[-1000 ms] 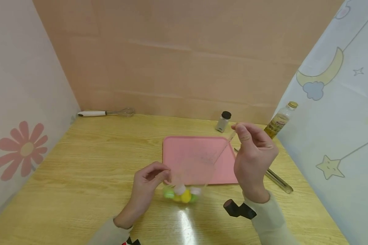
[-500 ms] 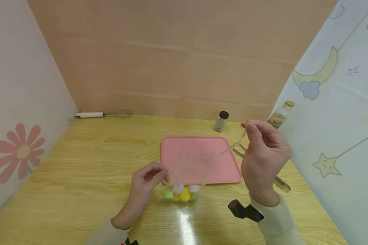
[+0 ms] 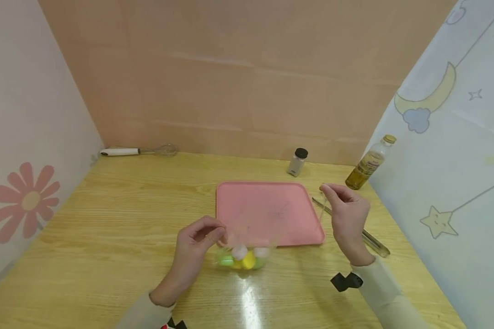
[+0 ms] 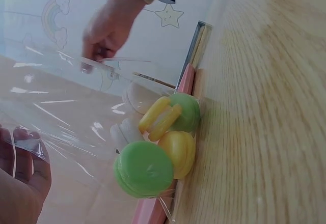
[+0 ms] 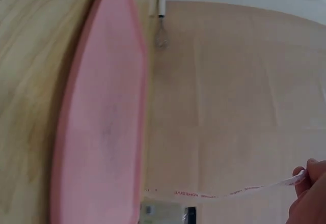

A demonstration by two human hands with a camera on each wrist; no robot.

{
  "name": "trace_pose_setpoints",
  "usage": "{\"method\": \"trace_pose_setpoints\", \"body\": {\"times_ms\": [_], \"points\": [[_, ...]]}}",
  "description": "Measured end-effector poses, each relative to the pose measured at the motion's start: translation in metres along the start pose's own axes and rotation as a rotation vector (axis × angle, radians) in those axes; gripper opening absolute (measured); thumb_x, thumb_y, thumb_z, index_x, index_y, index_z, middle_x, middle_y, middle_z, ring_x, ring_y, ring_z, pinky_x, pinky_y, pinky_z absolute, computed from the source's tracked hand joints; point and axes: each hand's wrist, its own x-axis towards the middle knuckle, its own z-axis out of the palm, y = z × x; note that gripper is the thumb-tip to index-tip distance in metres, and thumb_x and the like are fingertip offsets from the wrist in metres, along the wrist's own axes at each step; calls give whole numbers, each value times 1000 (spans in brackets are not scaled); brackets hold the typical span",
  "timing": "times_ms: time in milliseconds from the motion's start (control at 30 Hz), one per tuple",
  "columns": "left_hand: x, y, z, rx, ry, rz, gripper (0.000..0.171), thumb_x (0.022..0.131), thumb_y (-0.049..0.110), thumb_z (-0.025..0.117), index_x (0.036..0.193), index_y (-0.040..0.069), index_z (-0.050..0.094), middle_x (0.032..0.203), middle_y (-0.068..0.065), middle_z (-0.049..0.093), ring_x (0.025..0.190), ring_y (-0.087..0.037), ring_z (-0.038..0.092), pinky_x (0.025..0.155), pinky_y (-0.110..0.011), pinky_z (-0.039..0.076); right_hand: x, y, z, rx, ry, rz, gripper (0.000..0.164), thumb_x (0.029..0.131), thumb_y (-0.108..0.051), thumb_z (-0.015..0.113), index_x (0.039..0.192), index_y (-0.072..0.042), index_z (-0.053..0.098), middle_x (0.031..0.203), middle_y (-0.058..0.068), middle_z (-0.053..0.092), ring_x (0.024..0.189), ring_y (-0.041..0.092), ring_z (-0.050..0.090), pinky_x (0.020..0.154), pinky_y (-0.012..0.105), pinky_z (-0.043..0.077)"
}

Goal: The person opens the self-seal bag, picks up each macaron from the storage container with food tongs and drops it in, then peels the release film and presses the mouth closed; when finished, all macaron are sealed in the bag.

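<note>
My left hand (image 3: 197, 242) pinches the upper edge of a clear plastic bag (image 4: 66, 132). At the bag's bottom lie several macarons, among them a green macaron (image 4: 147, 169), a yellow macaron (image 4: 178, 152) and a white macaron (image 4: 126, 132). The bag is close over the table, in front of the pink tray (image 3: 267, 210). Right of the tray, my right hand (image 3: 347, 214) pinches the end of a thin adhesive strip (image 5: 254, 188) between thumb and forefinger. Red lettering runs along the strip, which hangs loosely down from the fingertips in the head view.
Metal tongs (image 3: 374, 243) lie beyond the tray's right side, partly behind the right hand. A black-capped shaker (image 3: 298, 162) and an oil bottle (image 3: 368, 167) stand at the back right. A whisk (image 3: 125, 151) lies by the back wall at left.
My right hand has pulled the strip rightward from the bag, then lowered. The strip has gone from taut to hanging loose. My left hand and the bag have stayed nearly still.
</note>
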Motion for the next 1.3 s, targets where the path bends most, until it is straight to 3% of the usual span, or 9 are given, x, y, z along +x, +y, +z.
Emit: {"method": "trace_pose_setpoints", "body": {"times_ms": [233,333,467,667,867,933,1133,1200,1300], "points": [[1,2,-2,5,7,-7,5,95,-9,63,97,-8,67,85,-13,67,73,-21,65,70,-34,57,13,41,-30,-343,-149,160,31,94,-29,76,104,1,78,85,-3,75,51,9,46,49,27,38],[1,1,-3,6,7,-4,5,95,-9,63,97,-8,67,85,-12,67,73,-21,65,70,-33,57,20,53,-40,-492,-270,226,35,96,-32,74,108,0,78,97,8,76,61,15,54,56,29,42],[0,1,-3,0,15,0,5,95,-10,63,98,-9,67,85,-13,67,73,-20,65,70,-33,57,27,68,-48,-607,-416,285,36,98,-31,69,114,1,76,115,18,72,101,30,64,73,36,50],[-1,2,-3,-23,20,-6,5,95,-11,62,98,-10,67,85,-13,66,73,-20,64,69,-33,57,32,88,-55,-673,-504,338,34,100,-26,67,117,4,73,105,20,73,89,34,65,54,32,45],[0,2,-3,-24,15,-14,4,95,-10,62,97,-10,66,85,-13,66,73,-20,64,69,-33,57,35,93,-61,-763,-575,281,32,103,-17,59,121,7,70,107,23,72,86,30,67,62,32,49],[0,2,-3,-23,16,-17,4,95,-10,63,97,-10,66,85,-13,66,73,-20,64,70,-34,57,36,94,-63,-779,-579,250,32,103,-14,55,123,8,68,115,27,69,73,27,63,60,32,46],[0,2,-2,-25,23,-16,4,95,-11,62,97,-11,66,84,-13,66,73,-19,64,69,-34,57,32,85,-60,-788,-506,111,33,104,-11,49,125,8,67,117,32,66,42,13,33,43,29,34],[0,2,-2,-26,23,-13,4,95,-11,62,97,-11,66,83,-13,66,72,-19,64,68,-34,57,27,76,-56,-763,-476,36,30,105,-12,52,122,5,70,111,28,69,41,14,35,41,29,33],[1,2,-2,-19,22,-15,4,95,-11,62,97,-12,66,83,-14,66,72,-19,64,69,-34,57,16,60,-46,-679,-490,-94,23,104,-15,58,116,-4,74,105,16,73,53,12,51,45,28,41]]}}
